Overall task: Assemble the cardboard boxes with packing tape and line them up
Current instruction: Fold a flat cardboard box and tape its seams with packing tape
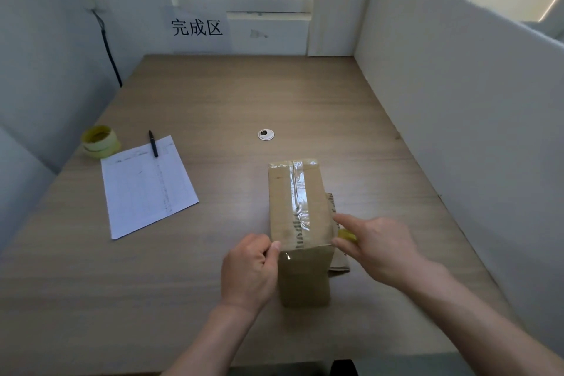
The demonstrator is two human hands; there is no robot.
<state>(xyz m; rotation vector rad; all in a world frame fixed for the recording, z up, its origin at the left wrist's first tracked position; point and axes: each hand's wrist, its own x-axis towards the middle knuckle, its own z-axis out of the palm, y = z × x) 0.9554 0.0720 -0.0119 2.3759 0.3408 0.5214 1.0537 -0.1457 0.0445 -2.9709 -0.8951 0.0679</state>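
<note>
A brown cardboard box (297,192) stands on the wooden table (213,101), its top seam covered lengthwise by clear packing tape. Across its near end a second clear strip runs from side to side. My left hand (248,272) pinches the left end of that strip at the box's near left corner. My right hand (375,246) holds a yellow tape roll (347,236) against the box's right side, index finger stretched toward the top edge. A flat piece of cardboard (338,259) lies under the box's right side.
Two yellow tape rolls (99,141) are stacked at the table's left edge. A printed sheet (146,189) with a black pen (153,143) lies left of the box. A round cable grommet (265,134) sits mid-table. White foam panels (442,76) wall the right; a sign (197,28) hangs at the back.
</note>
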